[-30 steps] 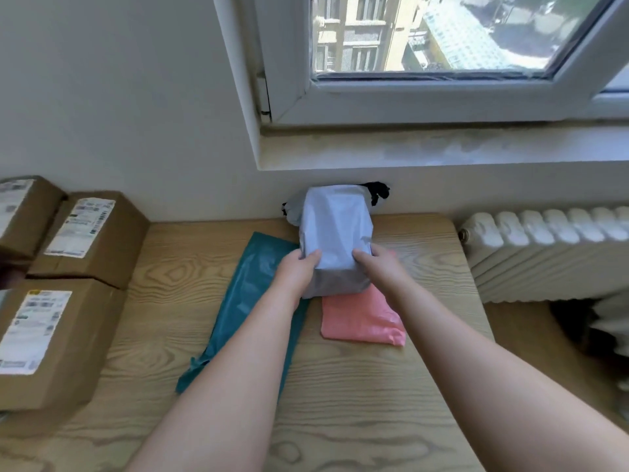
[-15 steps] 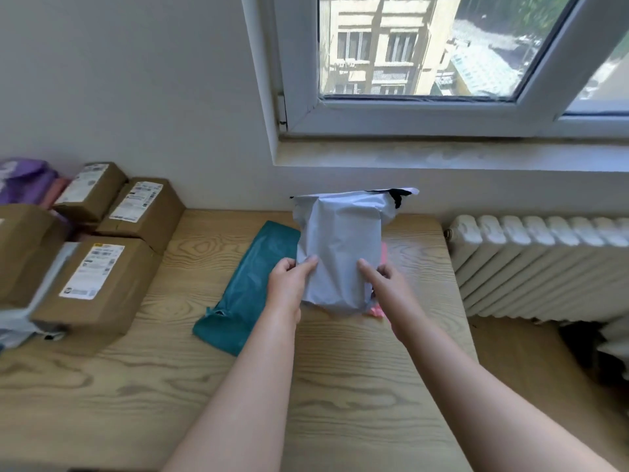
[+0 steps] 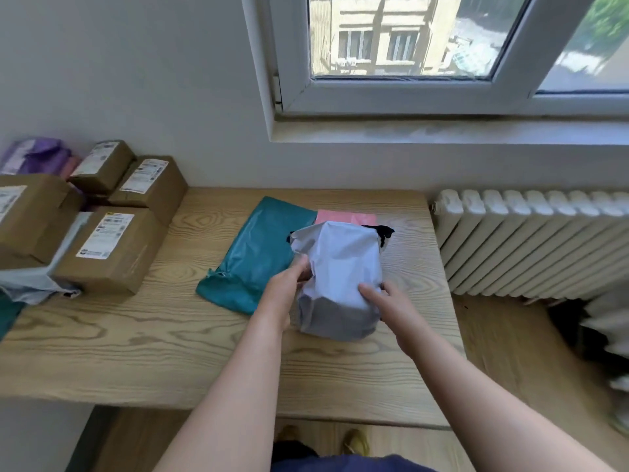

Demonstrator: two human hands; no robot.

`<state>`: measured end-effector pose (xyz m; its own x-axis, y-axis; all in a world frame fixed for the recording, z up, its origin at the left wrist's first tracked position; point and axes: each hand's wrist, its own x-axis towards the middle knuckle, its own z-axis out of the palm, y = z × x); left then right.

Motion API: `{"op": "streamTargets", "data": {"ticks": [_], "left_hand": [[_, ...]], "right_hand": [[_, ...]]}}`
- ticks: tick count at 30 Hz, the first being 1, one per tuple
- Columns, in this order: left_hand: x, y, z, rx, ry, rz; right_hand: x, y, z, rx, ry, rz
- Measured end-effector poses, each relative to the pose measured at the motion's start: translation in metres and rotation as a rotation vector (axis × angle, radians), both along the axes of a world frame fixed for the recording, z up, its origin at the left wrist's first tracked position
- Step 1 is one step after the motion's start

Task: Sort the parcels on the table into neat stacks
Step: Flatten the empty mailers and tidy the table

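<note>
Home room: wooden table (image 3: 136, 352) beneath window (image 3: 408, 39), beside radiator (image 3: 531, 243).

Parcel colours on the pale wood-grain table (image 3: 170, 352)
White mailer (image 3: 343, 264), teal mailer (image 3: 258, 253), pink mailer (image 3: 347, 218), brown boxes (image 3: 112, 247) with white labels.

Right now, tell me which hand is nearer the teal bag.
Left. The left hand holds the white parcel by its left side, right at the teal bag's edge. The right hand holds the parcel's other side, with the parcel between it and the bag.
</note>
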<state>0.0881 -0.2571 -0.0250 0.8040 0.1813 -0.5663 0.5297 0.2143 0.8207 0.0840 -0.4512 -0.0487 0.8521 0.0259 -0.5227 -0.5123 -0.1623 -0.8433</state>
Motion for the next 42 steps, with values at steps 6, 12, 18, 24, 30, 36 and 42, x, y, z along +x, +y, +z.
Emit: {"op": "streamTargets", "data": {"ticks": [6, 12, 18, 24, 30, 36, 42], "left_hand": [[0.007, 0.028, 0.017, -0.065, -0.036, -0.161], [0.015, 0.050, 0.042, -0.057, -0.192, -0.202], [0.025, 0.047, 0.063, 0.013, -0.255, -0.180], [0.032, 0.052, 0.072, 0.125, -0.325, -0.163], [0.040, 0.066, 0.087, -0.030, -0.351, -0.085], [0.048, 0.074, 0.102, -0.199, -0.430, 0.031], [0.058, 0.081, 0.118, -0.264, -0.490, 0.094]], "right_hand": [[0.010, 0.013, 0.037, 0.139, -0.048, -0.022], [0.021, 0.017, 0.073, 0.171, -0.207, 0.109], [0.031, 0.013, 0.100, 0.107, -0.300, -0.038], [0.036, 0.012, 0.114, 0.074, -0.392, -0.176], [0.041, -0.002, 0.125, 0.116, -0.372, -0.252], [0.052, -0.013, 0.132, 0.166, -0.381, -0.263], [0.058, -0.008, 0.147, 0.163, -0.455, -0.274]]}}
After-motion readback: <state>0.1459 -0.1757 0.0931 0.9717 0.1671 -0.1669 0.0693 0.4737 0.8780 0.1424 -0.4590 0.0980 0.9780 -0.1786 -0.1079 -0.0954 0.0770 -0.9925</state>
